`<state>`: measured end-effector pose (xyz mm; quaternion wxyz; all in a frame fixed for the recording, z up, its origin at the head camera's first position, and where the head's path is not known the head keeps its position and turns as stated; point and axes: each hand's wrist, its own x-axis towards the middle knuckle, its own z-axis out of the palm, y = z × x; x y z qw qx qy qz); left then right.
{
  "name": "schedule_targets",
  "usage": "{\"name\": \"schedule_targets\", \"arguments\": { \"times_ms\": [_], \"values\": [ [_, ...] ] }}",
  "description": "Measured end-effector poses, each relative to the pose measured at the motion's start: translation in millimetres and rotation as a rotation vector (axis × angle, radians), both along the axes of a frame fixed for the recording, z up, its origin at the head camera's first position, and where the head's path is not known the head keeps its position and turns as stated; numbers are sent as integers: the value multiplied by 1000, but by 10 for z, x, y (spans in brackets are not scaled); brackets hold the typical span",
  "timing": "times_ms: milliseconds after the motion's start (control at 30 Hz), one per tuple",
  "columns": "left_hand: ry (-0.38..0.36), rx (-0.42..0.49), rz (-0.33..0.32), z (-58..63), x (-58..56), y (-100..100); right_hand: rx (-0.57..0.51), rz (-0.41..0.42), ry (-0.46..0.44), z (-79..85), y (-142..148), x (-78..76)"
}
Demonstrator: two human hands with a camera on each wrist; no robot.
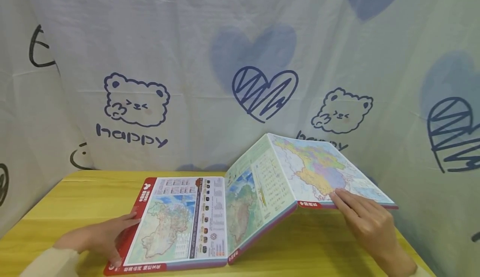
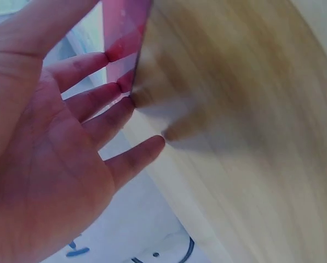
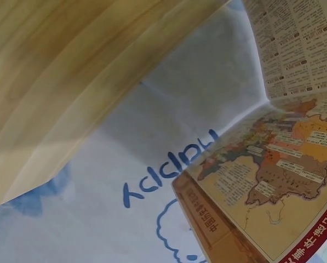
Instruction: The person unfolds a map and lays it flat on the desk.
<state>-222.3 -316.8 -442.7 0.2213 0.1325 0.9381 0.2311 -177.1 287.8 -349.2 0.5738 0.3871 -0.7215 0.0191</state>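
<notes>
A fold-out map of stiff laminated panels lies partly unfolded on the table. Its left panel is flat, while the middle and right panels rise into a peak. At the red left border my left hand rests with fingers spread; in the left wrist view its fingertips touch the red edge. My right hand holds the front edge of the raised right panel, fingers on top and thumb mostly hidden beneath. The right wrist view shows the panel's printed underside, with another map and dense text.
The yellow wood-grain table extends under and around the map. Behind it hangs a pale cloth printed with hearts, bears and lettering; it also closes in both sides.
</notes>
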Motion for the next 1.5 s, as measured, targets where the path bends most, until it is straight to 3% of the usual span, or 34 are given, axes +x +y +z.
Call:
{"name": "schedule_targets", "arguments": {
  "times_ms": [67, 133, 200, 267, 533, 733, 900, 1067, 1267, 1367, 1500],
  "values": [
    [-9, -10, 19, 18, 15, -26, 0, -5, -4, -21, 18, -7],
    [-22, -11, 34, 97, 72, -21, 4, -5, -3, -43, 33, -15],
    [-28, -20, 29, 260, 172, 51, 8, -8, -4, -71, 52, -19],
    [-38, -27, 37, 300, 198, 49, 10, -11, -10, -101, 78, -21],
    [-35, -5, 40, 280, 209, -66, 9, -42, -66, -253, 196, -30],
    [-42, 40, 44, 280, 261, -156, 25, -20, -117, -390, 307, -40],
    [-30, 62, 8, 208, 226, -239, 38, -4, -104, -485, 359, -66],
    [-16, 29, 0, -26, 100, -402, 57, -14, -95, -551, 399, -77],
    [5, 73, -4, -241, 10, -557, 133, -101, -171, -625, 454, -50],
    [11, 64, 5, -235, 20, -547, 176, -150, -236, -661, 462, -40],
    [12, 64, -7, -111, 99, -462, 240, -243, -395, -689, 452, 18]
  ]
}}
